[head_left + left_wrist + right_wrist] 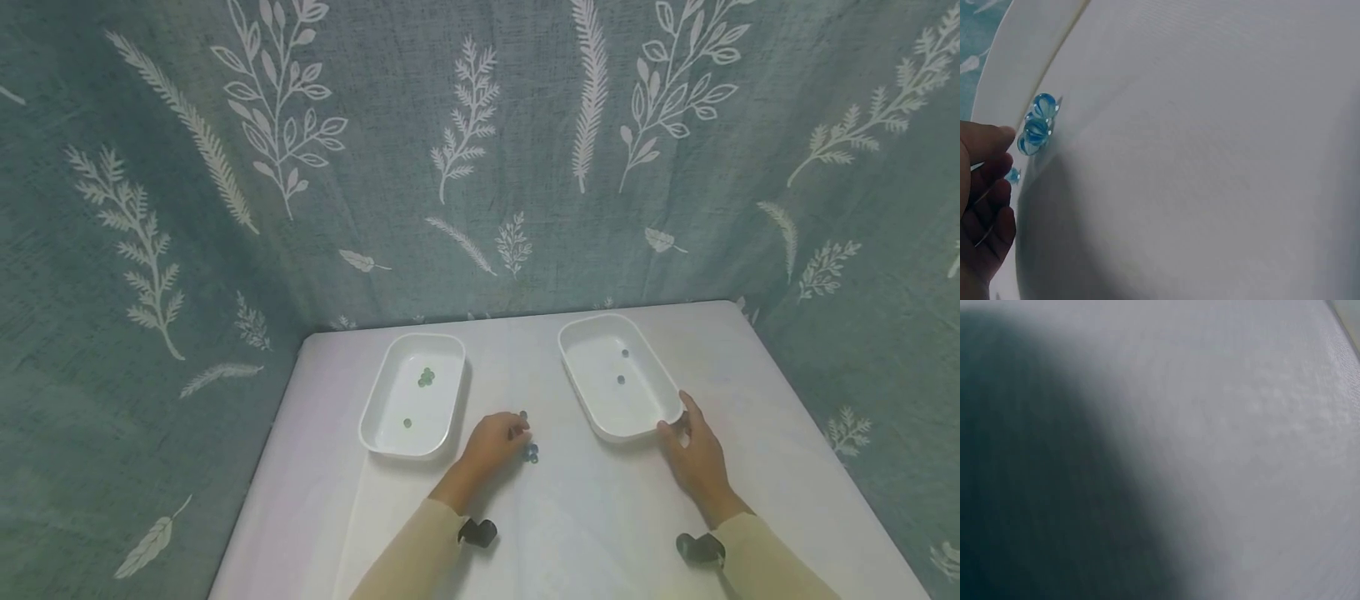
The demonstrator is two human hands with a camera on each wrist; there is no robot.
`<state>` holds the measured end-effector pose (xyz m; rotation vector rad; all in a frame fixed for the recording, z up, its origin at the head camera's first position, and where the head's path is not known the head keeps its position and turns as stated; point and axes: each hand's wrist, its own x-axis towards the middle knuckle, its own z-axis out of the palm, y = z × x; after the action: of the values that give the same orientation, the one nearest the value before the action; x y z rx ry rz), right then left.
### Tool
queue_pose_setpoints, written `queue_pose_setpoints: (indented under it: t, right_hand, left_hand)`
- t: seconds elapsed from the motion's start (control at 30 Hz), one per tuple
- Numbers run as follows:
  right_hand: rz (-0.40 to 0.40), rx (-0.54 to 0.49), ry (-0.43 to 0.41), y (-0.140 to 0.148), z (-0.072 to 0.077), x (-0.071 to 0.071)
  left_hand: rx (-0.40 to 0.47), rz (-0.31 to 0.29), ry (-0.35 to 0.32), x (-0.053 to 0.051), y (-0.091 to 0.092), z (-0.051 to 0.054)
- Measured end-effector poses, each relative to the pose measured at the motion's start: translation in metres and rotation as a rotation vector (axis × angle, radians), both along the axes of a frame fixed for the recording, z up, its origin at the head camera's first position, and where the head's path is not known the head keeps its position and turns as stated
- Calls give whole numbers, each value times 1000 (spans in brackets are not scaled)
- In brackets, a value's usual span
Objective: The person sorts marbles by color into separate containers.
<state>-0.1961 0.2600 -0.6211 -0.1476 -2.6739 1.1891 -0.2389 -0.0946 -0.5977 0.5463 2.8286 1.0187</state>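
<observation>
My left hand (495,442) hovers low over the table, fingers curled and a gap between thumb and forefinger. Beside it lies a small cluster of blue glass marbles (531,453), seen close up in the left wrist view as clear blue-streaked marbles (1036,130). Another blue marble (523,414) sits by the fingertips. With thumb and fingers, my right hand (697,454) holds the near right corner of a white tray (618,433). Two blue marbles (621,380) lie apart inside that tray. The right wrist view shows only the pale tabletop and a dark blur.
On the left stands a second white tray (412,454), containing several green marbles (426,377) bunched together and one green marble (407,423) apart. A white cloth covers the table (585,533). Leaf-patterned green curtains (390,167) hang behind it and at both sides.
</observation>
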Motion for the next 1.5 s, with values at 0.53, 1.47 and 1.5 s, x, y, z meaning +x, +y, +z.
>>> queue_pose_setpoints:
  t: [0.53,1.47,1.5]
  right_hand:
    - [7,3,11,2,-3,-2]
    - [6,21,-8,-1,0,1]
    - [5,20,-12,-1,0,1]
  left_hand:
    - [-28,-3,-35,24,-9,-5]
    - [-78,21,27,37,-2,-13]
    - [-75,26,26,38,-2,-13]
